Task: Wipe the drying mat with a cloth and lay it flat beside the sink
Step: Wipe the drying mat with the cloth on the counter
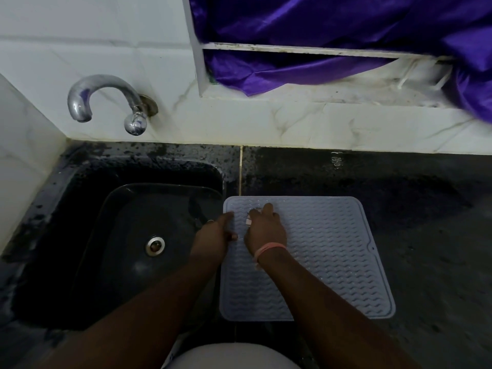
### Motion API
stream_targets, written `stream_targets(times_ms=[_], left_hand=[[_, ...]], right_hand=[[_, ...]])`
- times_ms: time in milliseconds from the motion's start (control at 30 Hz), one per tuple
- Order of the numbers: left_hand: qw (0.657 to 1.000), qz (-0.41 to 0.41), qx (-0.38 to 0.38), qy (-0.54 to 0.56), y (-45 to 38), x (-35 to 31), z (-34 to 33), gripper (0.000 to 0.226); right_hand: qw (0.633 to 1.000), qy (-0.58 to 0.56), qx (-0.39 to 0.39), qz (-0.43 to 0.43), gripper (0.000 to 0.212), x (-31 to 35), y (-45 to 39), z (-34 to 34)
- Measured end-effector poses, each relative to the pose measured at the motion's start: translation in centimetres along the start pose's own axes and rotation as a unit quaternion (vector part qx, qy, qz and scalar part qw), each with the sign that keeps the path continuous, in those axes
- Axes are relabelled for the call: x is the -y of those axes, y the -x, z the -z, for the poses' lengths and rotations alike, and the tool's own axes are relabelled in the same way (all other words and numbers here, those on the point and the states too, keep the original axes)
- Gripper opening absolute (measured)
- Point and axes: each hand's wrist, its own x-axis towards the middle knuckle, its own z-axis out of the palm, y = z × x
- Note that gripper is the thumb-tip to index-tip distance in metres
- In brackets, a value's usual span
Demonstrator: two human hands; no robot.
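The pale grey-blue ribbed drying mat (327,251) lies flat on the dark counter, its left edge along the sink's right rim. My left hand (213,235) grips that left edge, thumb on top. On the mat's upper left part rests my right hand (266,230), a pink band on its wrist. Its fingers are curled over a small pale cloth (249,221), which peeks out at the hand's left side. Most of the cloth is hidden under the hand.
The black sink (87,235) with a metal drain (155,245) takes up the left, with a chrome tap (106,102) on the tiled wall above it. Wet dark counter (426,209) extends to the right of the mat. A purple curtain (319,27) hangs over the window ledge.
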Motion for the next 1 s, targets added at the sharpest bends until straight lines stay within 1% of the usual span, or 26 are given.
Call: stream_targets(times_ms=[133, 233, 333, 400, 433, 467, 533, 600, 633, 700, 767, 833, 900, 933, 1000], left_hand=[[0.999, -0.006, 0.0, -0.036, 0.3, 0.3, 0.2, 0.053], [1.0, -0.005, -0.021, -0.01, 0.6, 0.2, 0.3, 0.045], [1.0, 0.001, -0.018, -0.007, 0.8, 0.2, 0.4, 0.041], [1.0, -0.011, -0.022, -0.005, 0.6, 0.7, 0.1, 0.037], [0.999, -0.018, -0.026, -0.01, 0.5, 0.9, -0.1, 0.036], [0.999, -0.021, -0.027, -0.019, 0.4, 1.0, -0.2, 0.037], [0.999, -0.023, -0.02, -0.043, 0.3, 1.2, -0.3, 0.045], [0.997, -0.027, -0.02, -0.072, 0.3, 1.5, -0.3, 0.052], [0.995, -0.033, -0.026, -0.088, 0.3, 1.6, -0.4, 0.053], [0.991, -0.048, -0.037, -0.119, 0.6, 1.8, -0.7, 0.052], [0.988, -0.057, -0.045, -0.135, 0.8, 1.8, -1.0, 0.048], [0.988, -0.049, -0.052, -0.134, 0.9, 1.5, -1.2, 0.043], [0.989, -0.038, -0.055, -0.132, 0.9, 1.3, -1.4, 0.042], [0.989, -0.032, -0.054, -0.13, 1.0, 1.2, -1.4, 0.043], [0.99, -0.02, -0.048, -0.132, 0.8, 1.1, -1.5, 0.043]], right_hand=[[0.999, 0.005, 0.011, 0.03, 0.042, 2.0, -0.2, -0.7], [0.998, 0.027, 0.028, 0.054, 0.038, 3.1, -0.4, -0.8], [0.993, 0.036, 0.044, 0.102, 0.035, 3.4, -1.3, -0.4], [0.986, -0.019, 0.103, 0.126, 0.037, 2.7, -2.4, -0.1], [0.983, -0.058, 0.125, 0.119, 0.036, 2.0, -2.9, 0.2], [0.982, -0.1, 0.118, 0.105, 0.032, 0.9, -3.4, 0.3], [0.973, -0.22, 0.067, 0.027, 0.027, -1.6, -2.6, 2.4], [0.959, -0.281, -0.008, -0.047, 0.021, -4.8, -1.4, 4.9], [0.953, -0.288, -0.032, -0.091, 0.018, -7.3, -1.1, 5.6], [0.942, -0.277, -0.067, -0.179, 0.021, -11.9, -0.5, 7.4], [0.946, -0.203, -0.086, -0.238, 0.029, -15.8, 0.1, 9.1], [0.929, -0.186, -0.135, -0.289, 0.031, -18.5, 0.8, 10.3], [0.915, -0.197, -0.177, -0.305, 0.028, -20.0, 0.9, 10.7], [0.917, -0.19, -0.18, -0.3, 0.028, -20.1, 0.9, 10.6], [0.941, -0.148, -0.142, -0.268, 0.03, -20.0, 0.5, 9.4]])
